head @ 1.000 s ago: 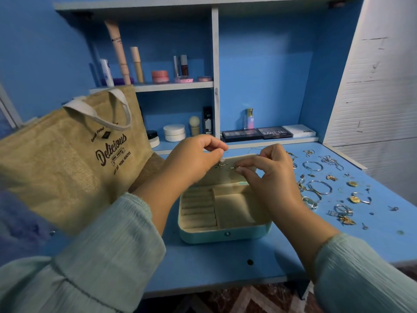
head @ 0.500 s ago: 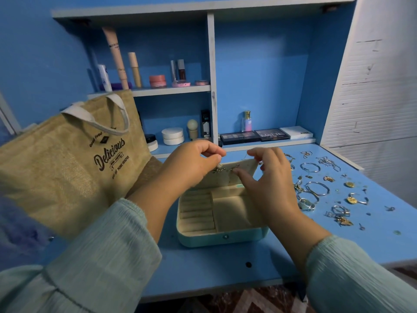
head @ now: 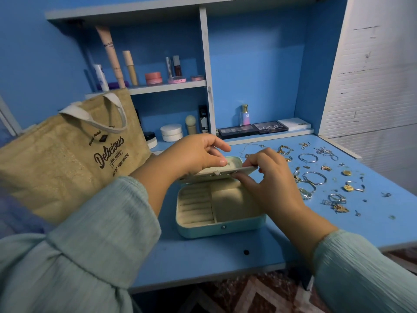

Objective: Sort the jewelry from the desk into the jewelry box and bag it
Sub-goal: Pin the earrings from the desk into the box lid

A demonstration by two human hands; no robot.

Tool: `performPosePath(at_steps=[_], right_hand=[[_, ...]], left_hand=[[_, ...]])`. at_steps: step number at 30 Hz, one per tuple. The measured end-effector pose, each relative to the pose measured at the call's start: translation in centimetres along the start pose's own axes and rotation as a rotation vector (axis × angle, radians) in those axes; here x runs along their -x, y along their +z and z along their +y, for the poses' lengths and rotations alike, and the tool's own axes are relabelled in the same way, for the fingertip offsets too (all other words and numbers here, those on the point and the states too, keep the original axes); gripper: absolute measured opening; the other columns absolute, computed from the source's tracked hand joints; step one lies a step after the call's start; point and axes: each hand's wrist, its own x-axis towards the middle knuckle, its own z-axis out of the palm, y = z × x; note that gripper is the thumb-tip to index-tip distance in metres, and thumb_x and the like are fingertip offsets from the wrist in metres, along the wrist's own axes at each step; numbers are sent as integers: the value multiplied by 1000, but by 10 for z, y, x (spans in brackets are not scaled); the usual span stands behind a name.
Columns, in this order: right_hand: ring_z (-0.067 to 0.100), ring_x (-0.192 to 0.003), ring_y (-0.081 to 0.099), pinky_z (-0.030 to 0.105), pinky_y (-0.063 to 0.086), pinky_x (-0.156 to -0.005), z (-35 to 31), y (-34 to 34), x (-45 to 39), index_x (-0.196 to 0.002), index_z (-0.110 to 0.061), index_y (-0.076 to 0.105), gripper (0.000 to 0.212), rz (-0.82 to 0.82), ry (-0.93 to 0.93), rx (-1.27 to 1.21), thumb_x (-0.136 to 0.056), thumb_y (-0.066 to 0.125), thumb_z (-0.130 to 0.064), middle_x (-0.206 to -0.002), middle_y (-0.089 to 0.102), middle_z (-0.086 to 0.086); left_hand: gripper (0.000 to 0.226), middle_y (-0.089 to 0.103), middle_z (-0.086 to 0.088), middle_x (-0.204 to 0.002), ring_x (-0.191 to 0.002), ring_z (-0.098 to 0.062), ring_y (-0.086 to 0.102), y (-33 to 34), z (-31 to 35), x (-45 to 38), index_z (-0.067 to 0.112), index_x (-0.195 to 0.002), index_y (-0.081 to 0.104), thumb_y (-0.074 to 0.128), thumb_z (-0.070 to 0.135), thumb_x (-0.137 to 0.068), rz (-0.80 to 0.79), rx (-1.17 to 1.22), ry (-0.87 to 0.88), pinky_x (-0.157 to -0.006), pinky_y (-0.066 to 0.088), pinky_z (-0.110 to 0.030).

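A blue worktop point(head: 203, 263) filled the lower view, with a blue-backed shelf unit point(head: 204, 64) rising behind it and holding tubes, jars and eyeshadow palettes point(head: 253, 128). At the left a jute tote bag point(head: 58, 168) printed "Delicious" stood leaning on the worktop, its white handles up. In the middle sat the teal jewelry box point(head: 216, 229), its base open and showing a cream lining: ring rolls on the left, a plain compartment on the right. Its lid point(head: 225, 171) was tilted over the back of the base, roughly level. The left hand point(head: 194, 154) pinched the lid's upper face between thumb and fingers, fingers curled. The right hand point(head: 268, 179) held the lid's right front edge, thumb above and fingers beneath. Whether either grip also held a small piece could not be told. To the right, the loose jewelry point(head: 316, 177) lay spread on the worktop, apart from the box: silver bangles, rings, gold pendants and a thin chain point(head: 250, 147) near the shelf.
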Motion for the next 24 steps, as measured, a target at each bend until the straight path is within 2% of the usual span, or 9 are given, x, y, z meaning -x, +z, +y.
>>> performPosePath(at_steps=[2, 5, 9, 14, 16, 20, 22, 24], right_hand=[[26, -78, 52, 21, 30, -66, 1, 0, 3, -76, -8, 62, 21, 12, -17, -3, -67, 79, -17, -80, 51, -2], [25, -81, 51, 22, 34, -69, 1, 0, 7, -78, -7, 63, 21, -4, 14, -20, -70, 78, -19, -83, 56, 5], [25, -80, 51, 27, 37, -66, 3, 2, 12, -78, -8, 62, 22, 14, -9, -51, -70, 71, -27, -83, 57, 6], [26, -79, 52, 29, 38, -64, 5, 4, 16, -78, -8, 62, 23, 35, 4, -85, -70, 68, -29, -83, 57, 7], [26, -79, 53, 29, 39, -64, 5, 5, 17, -79, -8, 62, 22, 40, -1, -102, -70, 69, -28, -83, 57, 7], [20, -77, 50, 30, 43, -63, 6, 6, 20, -80, -7, 62, 26, 45, 3, -148, -73, 68, -31, -83, 55, 6], [21, -76, 52, 29, 43, -62, 6, 6, 21, -80, -7, 62, 32, 58, -17, -150, -74, 64, -38, -83, 55, 5], [24, -75, 54, 28, 42, -62, 8, 7, 22, -79, -7, 62, 31, 72, -35, -143, -74, 65, -37, -82, 55, 5]], left_hand=[[23, 67, 17, -85, -86, 0, 62, 3, 0, 1, 35, -94, 59, 69, 17, -84, -24, -6, 1, -82, 43, -16], [23, 66, 17, -83, -83, 1, 60, 8, 1, 2, 36, -91, 58, 68, 16, -84, -35, -2, -3, -81, 41, -15], [22, 67, 14, -85, -85, -1, 61, 13, 1, 1, 35, -89, 59, 68, 16, -84, -19, 18, -7, -83, 42, -19], [21, 67, 14, -81, -81, -3, 62, 18, -2, 2, 28, -100, 64, 68, 14, -84, -7, 68, -20, -80, 46, -21], [20, 68, 13, -82, -84, -5, 63, 20, -4, 3, 31, -94, 63, 68, 15, -84, 3, 75, -23, -82, 48, -24], [21, 69, 13, -84, -80, -1, 62, 23, -7, 5, 33, -89, 62, 69, 15, -83, 17, 95, -31, -78, 45, -17], [20, 69, 12, -85, -78, 0, 62, 24, -8, 6, 32, -90, 63, 69, 15, -83, 12, 99, -41, -78, 45, -16], [19, 70, 9, -88, -81, -3, 63, 24, -8, 7, 31, -91, 64, 69, 14, -83, -1, 101, -46, -80, 46, -17]])
